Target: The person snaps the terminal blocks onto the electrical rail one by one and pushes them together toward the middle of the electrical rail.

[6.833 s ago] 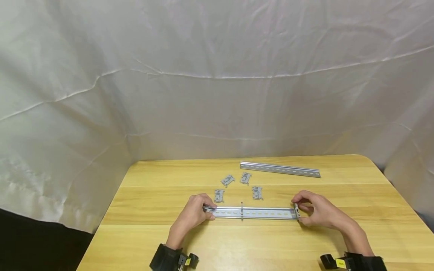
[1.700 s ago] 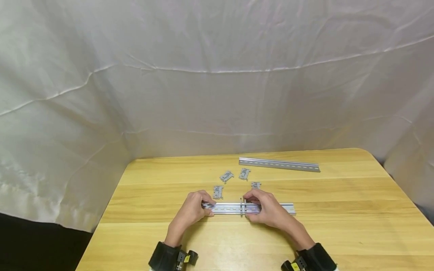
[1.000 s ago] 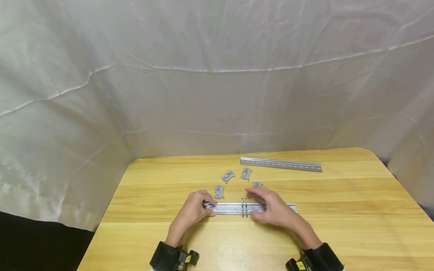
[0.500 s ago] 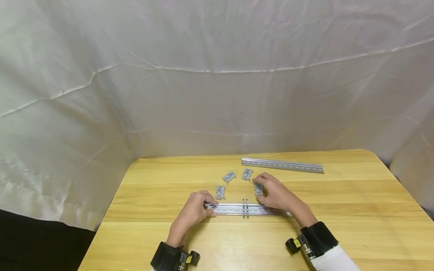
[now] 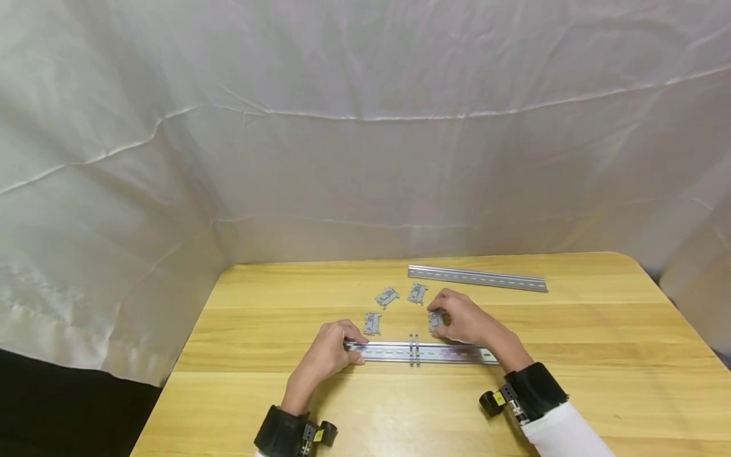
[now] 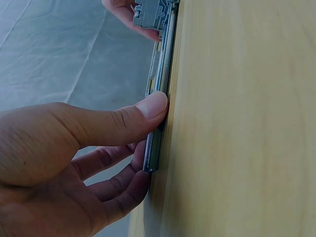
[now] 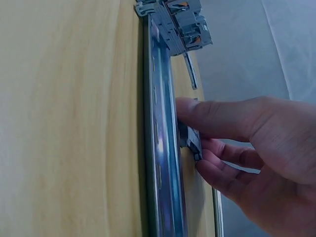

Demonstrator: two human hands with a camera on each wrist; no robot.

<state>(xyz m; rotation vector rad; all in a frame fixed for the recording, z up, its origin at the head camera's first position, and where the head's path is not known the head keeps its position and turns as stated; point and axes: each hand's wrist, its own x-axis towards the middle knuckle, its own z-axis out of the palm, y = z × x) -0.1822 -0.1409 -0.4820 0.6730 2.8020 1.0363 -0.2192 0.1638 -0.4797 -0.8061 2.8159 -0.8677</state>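
Observation:
My left hand (image 5: 328,352) pinches the left end of a slotted metal DIN rail (image 5: 451,353), thumb on the near side and fingers on the far side in the left wrist view. Two grey terminal blocks (image 7: 182,24) sit side by side across the rail near its middle. Behind the rail, my right hand (image 5: 468,322) grips another grey terminal block (image 5: 436,321) between thumb and fingers. In the right wrist view that block is low beside the rail, partly hidden by the thumb.
Further loose terminal blocks lie on the wooden table: one behind the rail's left half (image 5: 372,324), and two farther back, a tilted block (image 5: 387,297) and its neighbour (image 5: 417,292). A second DIN rail (image 5: 477,278) lies near the far edge, before a grey curtain (image 5: 342,190).
My right hand slid a terminal block leftward along the rail to the one at its middle, let go, then moved back to the loose block and took hold of it. My left hand stayed.

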